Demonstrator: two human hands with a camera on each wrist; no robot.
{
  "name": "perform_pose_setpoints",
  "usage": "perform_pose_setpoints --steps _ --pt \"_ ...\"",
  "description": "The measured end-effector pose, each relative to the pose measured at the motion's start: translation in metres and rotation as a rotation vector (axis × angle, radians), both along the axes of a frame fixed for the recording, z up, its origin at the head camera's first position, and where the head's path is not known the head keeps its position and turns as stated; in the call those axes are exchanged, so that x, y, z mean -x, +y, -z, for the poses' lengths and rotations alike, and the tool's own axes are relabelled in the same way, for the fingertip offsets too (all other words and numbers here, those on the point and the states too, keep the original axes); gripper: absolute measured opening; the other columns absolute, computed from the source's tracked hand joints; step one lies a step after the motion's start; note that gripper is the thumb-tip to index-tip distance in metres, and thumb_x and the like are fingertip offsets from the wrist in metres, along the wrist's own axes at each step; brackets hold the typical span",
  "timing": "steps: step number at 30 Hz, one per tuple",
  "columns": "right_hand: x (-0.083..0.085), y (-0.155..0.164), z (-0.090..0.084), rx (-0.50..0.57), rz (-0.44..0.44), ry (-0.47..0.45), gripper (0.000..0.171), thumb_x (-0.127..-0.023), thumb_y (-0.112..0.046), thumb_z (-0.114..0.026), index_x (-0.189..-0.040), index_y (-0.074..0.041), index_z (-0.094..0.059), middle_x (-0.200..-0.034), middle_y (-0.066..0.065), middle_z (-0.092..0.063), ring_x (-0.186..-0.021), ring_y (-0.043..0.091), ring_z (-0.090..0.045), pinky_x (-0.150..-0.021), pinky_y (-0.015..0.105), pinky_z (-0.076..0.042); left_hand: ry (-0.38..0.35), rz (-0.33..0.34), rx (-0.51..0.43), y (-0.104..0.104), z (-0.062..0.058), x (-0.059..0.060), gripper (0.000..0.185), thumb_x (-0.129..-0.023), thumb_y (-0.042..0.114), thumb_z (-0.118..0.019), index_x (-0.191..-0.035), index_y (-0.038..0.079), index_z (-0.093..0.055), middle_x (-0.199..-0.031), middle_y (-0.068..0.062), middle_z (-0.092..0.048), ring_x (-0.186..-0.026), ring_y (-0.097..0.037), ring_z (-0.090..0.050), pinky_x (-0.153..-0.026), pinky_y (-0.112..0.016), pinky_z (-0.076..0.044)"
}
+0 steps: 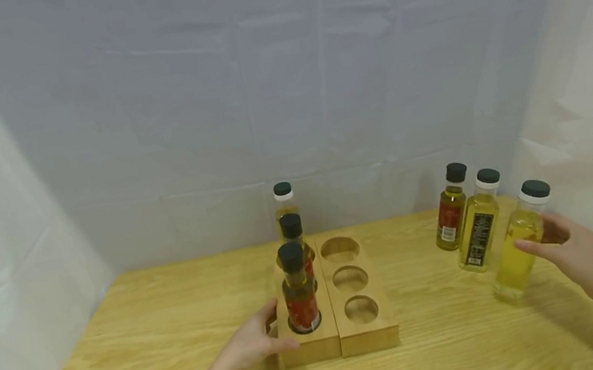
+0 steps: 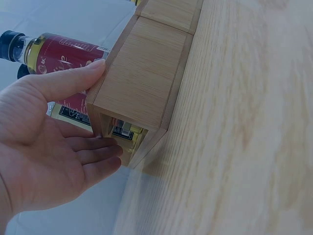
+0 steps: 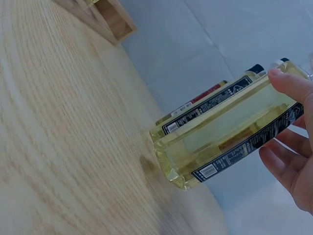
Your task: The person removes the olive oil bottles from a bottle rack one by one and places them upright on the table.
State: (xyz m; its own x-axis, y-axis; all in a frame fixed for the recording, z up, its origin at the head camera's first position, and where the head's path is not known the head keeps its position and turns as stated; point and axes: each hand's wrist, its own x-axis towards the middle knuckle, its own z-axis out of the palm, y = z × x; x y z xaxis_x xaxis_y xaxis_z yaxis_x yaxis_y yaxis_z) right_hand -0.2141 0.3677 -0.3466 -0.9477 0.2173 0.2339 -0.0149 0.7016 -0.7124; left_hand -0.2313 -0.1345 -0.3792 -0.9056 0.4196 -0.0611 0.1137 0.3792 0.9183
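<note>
Right hand (image 1: 573,252) curled around the tilted clear square bottle of pale yellow oil with a black cap (image 1: 518,245), thumb on the near face, fingers (image 3: 286,164) wrapped round the far side; bottle base touching the light wooden tabletop (image 1: 140,345) at the right edge, neck leaning away to the upper right; just beside it on the left, upright, a taller bottle of yellow oil with a black label and black cap (image 1: 478,222); next to that, a smaller amber bottle with a red label and black cap (image 1: 449,207)

Left hand (image 1: 253,345) resting against the near left corner of the left block of the light wooden 2-block bottle holder (image 1: 338,336); thumb (image 2: 73,78) pressed along the top edge, fingers (image 2: 95,156) straight and relaxed against the open side, gripping nothing

In the left block, 3 bottles in a row: nearest, a small bottle with a red label and black cap (image 1: 299,293); behind it, a second dark-capped bottle with red contents (image 1: 293,235); furthest, a bottle with a white collar and black cap (image 1: 284,203)

Right block of the holder touching the left one, with 3 round holes (image 1: 350,279) in a line; pale grey cloth backdrop (image 1: 276,69) hung behind and at both sides
</note>
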Motion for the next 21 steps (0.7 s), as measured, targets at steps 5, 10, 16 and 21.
perform_pose_setpoints --steps 5,10,16,21 --pt "0.0 0.005 0.005 -0.013 0.013 -0.001 0.083 -0.084 -0.04 -0.066 -0.142 0.006 -0.028 -0.126 0.027 -0.047 -0.098 0.021 -0.047 -0.065 0.015 -0.04 0.004 -0.009 0.002 0.0 -0.001 -0.001 0.099 -0.074 0.019 -0.078 -0.142 -0.014 -0.013 -0.144 -0.034 -0.021 -0.129 -0.051 -0.023 -0.102 -0.062 -0.024" --pt "0.0 0.01 0.011 0.0 0.005 0.032 0.081 -0.083 -0.036 -0.07 -0.139 0.008 -0.031 -0.111 0.008 -0.055 -0.085 -0.009 -0.041 -0.064 0.011 -0.041 0.018 -0.008 0.005 0.0 -0.002 -0.001 0.099 -0.074 0.019 -0.078 -0.141 -0.014 -0.014 -0.143 -0.034 -0.024 -0.129 -0.05 -0.024 -0.102 -0.061 -0.024" --pt "0.001 0.015 0.017 0.032 -0.033 0.051 0.076 -0.085 -0.033 -0.068 -0.138 0.008 -0.033 -0.1 -0.018 -0.05 -0.082 -0.013 -0.042 -0.065 0.012 -0.044 0.009 -0.012 0.003 0.001 0.0 -0.002 0.098 -0.074 0.018 -0.078 -0.142 -0.013 -0.015 -0.143 -0.034 -0.024 -0.13 -0.049 -0.024 -0.103 -0.061 -0.024" --pt "0.002 0.017 0.02 0.044 -0.075 0.093 0.072 -0.087 -0.029 -0.066 -0.139 0.008 -0.032 -0.101 -0.022 -0.047 -0.086 -0.012 -0.042 -0.066 0.012 -0.043 0.007 -0.027 0.01 0.001 0.0 -0.001 0.098 -0.074 0.018 -0.078 -0.142 -0.013 -0.014 -0.143 -0.034 -0.023 -0.13 -0.049 -0.023 -0.103 -0.06 -0.024"
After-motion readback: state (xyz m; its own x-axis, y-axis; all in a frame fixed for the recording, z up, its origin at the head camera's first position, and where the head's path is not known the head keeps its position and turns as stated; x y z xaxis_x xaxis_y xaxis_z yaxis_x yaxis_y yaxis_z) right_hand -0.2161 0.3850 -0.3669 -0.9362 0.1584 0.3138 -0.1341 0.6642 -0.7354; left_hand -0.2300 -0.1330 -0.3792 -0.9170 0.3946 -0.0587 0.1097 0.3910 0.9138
